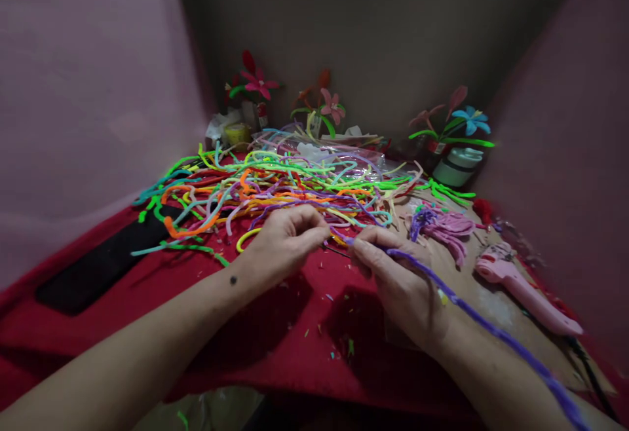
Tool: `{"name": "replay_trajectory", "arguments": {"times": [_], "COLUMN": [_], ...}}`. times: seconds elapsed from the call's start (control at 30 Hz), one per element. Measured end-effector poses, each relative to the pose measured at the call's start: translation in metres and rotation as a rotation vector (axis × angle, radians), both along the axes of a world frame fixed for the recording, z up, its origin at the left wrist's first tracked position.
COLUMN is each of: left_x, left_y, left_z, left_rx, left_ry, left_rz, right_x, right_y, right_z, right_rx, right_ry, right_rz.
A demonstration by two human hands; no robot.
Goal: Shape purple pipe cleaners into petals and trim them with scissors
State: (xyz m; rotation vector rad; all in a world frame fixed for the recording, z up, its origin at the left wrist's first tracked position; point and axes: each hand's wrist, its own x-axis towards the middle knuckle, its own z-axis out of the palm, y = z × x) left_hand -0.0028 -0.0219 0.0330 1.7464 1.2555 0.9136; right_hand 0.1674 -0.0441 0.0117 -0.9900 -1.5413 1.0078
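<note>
My right hand [396, 274] is closed in a pinch on a purple pipe cleaner [472, 313], whose long tail runs over my wrist to the lower right. A short purple tip pokes out past my right fingertips. My left hand [289, 241] is closed too, its fingertips pinched just left of that tip. Between the two hands spans a thin dark stick [337, 249], one end at my left fingertips and the other at my right fingers. What lies inside the left pinch is mostly hidden. Both hands hover above the red cloth [275, 326].
A heap of colourful pipe cleaners [295, 182] lies behind my hands. On the right are a cardboard sheet [496, 313], pink and purple bundles [445, 228] and a pink glue gun [525, 287]. A black flat object [98, 264] lies left. Pipe-cleaner flowers [469, 120] stand at the back.
</note>
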Motion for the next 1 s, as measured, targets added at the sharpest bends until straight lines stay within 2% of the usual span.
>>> {"name": "replay_trajectory", "arguments": {"times": [0.07,0.1,0.17,0.27,0.47,0.77,1.0], "left_x": [0.002,0.003,0.004,0.003,0.002,0.004,0.001], "left_y": [-0.003,-0.004,-0.006,-0.007,-0.008,-0.008,-0.006], "left_z": [0.003,0.004,0.003,-0.001,-0.001,-0.002,-0.002], "left_rx": [-0.289,-0.376,-0.447,-0.445,-0.415,-0.458,-0.541], "left_ry": [-0.229,-0.311,-0.423,-0.464,-0.409,-0.562,-0.61], "left_rz": [-0.174,-0.227,-0.269,-0.27,-0.219,-0.228,-0.287], "right_x": [-0.001,-0.002,-0.002,-0.001,-0.001,-0.004,-0.001], "right_y": [0.002,0.002,0.003,0.004,0.004,0.001,-0.001], "right_z": [0.001,0.001,-0.001,-0.005,-0.01,-0.005,-0.003], "right_rx": [0.076,0.108,0.148,0.227,0.424,0.369,0.399], "right_ry": [-0.012,-0.035,-0.094,-0.146,-0.188,-0.155,-0.238], "right_rz": [-0.003,-0.013,-0.031,-0.033,-0.046,-0.089,-0.031]}}
